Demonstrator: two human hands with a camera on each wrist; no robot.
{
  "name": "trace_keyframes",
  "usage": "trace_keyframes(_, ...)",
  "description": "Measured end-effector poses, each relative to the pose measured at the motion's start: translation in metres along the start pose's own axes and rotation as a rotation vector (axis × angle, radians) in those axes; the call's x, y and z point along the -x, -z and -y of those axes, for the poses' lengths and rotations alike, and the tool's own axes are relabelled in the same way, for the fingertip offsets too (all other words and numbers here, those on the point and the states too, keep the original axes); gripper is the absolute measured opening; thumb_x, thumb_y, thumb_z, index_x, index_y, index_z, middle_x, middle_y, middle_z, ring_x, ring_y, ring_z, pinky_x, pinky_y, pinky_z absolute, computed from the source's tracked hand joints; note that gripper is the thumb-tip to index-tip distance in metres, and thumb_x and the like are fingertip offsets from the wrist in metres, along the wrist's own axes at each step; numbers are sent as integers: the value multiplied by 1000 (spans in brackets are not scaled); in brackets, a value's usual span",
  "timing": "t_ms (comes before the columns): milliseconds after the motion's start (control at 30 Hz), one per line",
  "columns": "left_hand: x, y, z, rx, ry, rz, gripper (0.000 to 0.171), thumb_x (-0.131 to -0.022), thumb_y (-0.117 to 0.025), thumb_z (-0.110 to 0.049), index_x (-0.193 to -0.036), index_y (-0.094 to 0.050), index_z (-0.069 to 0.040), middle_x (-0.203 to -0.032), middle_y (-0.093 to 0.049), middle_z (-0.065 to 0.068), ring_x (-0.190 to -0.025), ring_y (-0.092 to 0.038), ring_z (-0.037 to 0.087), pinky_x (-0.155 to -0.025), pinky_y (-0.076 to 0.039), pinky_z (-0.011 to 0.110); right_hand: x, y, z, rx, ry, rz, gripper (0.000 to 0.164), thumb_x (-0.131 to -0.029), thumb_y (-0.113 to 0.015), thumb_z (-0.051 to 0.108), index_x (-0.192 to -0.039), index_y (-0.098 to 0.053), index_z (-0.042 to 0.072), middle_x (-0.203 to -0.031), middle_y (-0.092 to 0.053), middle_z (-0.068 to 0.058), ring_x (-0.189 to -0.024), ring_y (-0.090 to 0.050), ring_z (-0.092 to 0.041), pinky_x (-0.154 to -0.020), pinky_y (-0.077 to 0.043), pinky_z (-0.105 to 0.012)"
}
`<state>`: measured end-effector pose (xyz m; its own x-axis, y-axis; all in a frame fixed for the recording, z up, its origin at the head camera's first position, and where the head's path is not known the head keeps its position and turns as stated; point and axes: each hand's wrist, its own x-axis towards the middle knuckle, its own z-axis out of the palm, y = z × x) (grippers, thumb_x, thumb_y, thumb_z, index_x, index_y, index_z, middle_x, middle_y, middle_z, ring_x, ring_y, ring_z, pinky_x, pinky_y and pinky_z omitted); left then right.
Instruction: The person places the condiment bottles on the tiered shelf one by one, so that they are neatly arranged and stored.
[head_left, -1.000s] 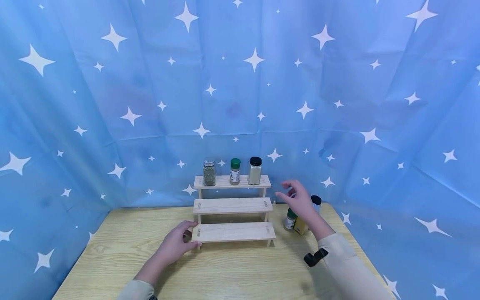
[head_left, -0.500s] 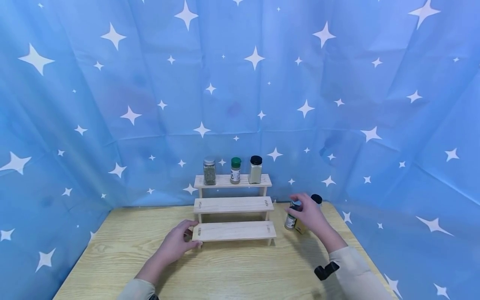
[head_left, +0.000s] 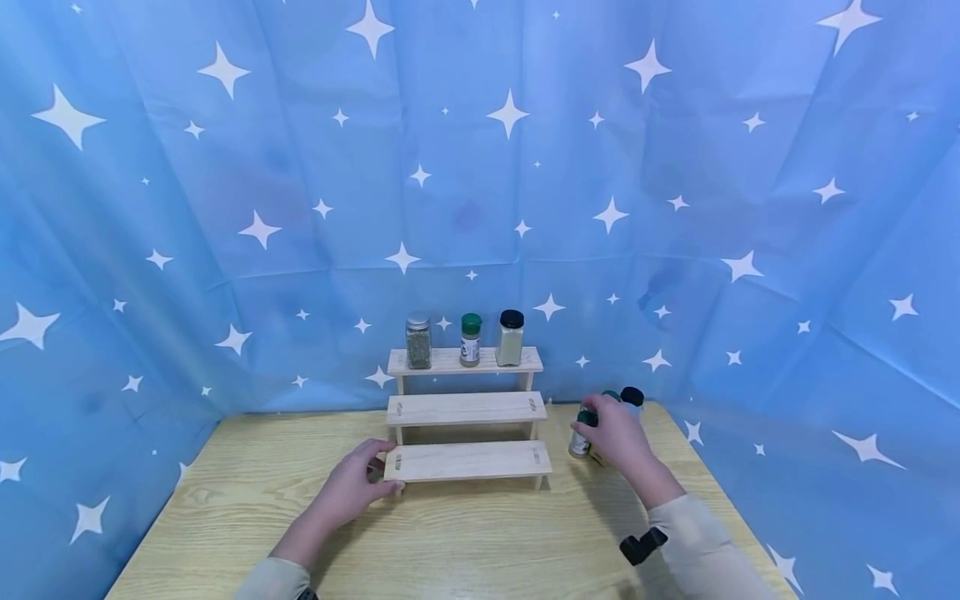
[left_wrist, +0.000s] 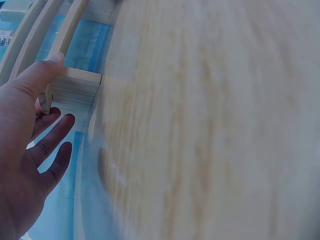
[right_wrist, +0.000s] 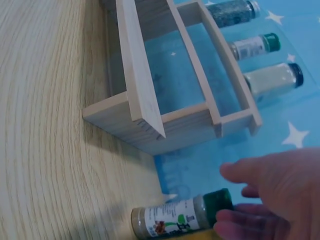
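Observation:
My left hand (head_left: 352, 483) holds the left end of the lowest step of a pale three-tier wooden rack (head_left: 468, 462). In the left wrist view its thumb (left_wrist: 42, 75) lies on the step's edge, with the other fingers spread below. My right hand (head_left: 618, 429) is over a group of spice jars at the right. The nearest spice jar (right_wrist: 170, 218) has a green cap and printed label; it stands upright on the table. The right fingertips are right at that cap, while the thumb (right_wrist: 240, 171) stands apart from it. Behind the hand shows a black-capped jar (head_left: 632, 397).
On the top tier stand a silver-lidded jar of green herbs (head_left: 418, 343), a small green-capped jar (head_left: 470, 342) and a black-capped jar of pale powder (head_left: 511, 340). A blue star-patterned curtain (head_left: 465, 167) hangs behind the wooden table (head_left: 450, 542).
My right hand has moved right and down from beside the rack to the jars, then shifted slightly over them. My left hand has stayed on the rack.

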<state>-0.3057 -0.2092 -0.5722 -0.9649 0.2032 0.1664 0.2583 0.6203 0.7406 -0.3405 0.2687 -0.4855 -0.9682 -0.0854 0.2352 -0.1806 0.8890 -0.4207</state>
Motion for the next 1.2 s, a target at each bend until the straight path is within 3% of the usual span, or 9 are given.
trace_keyframes(333, 0, 0, 1, 7, 2, -1, 71, -89, -97, -30, -150, -66, -12, -144, -67, 3, -111, -69, 16, -92, -61, 42, -2, -4, 0, 28, 32, 63, 39, -97, -87, 8, -131, -73, -4, -130, -62, -25, -111, -70, -45, -92, -62, -60)
trace_keyframes(600, -1, 0, 2, 8, -3, -4, 71, -88, -97, -30, -150, -66, -12, -144, -67, 3, -111, -69, 16, -92, -61, 41, -4, -4, 0, 18, 37, 118, 37, -97, -85, 4, -131, -74, 0, -132, -69, -23, -121, -68, -45, -98, -59, -62)
trace_keyframes(1033, -1, -1, 3, 7, 4, -8, 72, -88, -97, -30, -150, -66, -12, -145, -67, 4, -111, -70, 17, -92, -61, 42, -3, -10, -7, -29, 69, 110, 34, -97, -84, 3, -131, -76, 3, -128, -73, -20, -120, -68, -41, -94, -60, -59)
trace_keyframes(1200, -1, -1, 3, 11, 5, 3, 71, -89, -97, -31, -150, -66, -12, -144, -67, 3, -111, -69, 16, -90, -61, 41, 0, -5, -9, -104, 77, 100, 35, -101, -81, 5, -136, -76, 3, -130, -72, -19, -107, -70, -32, -80, -60, -46)
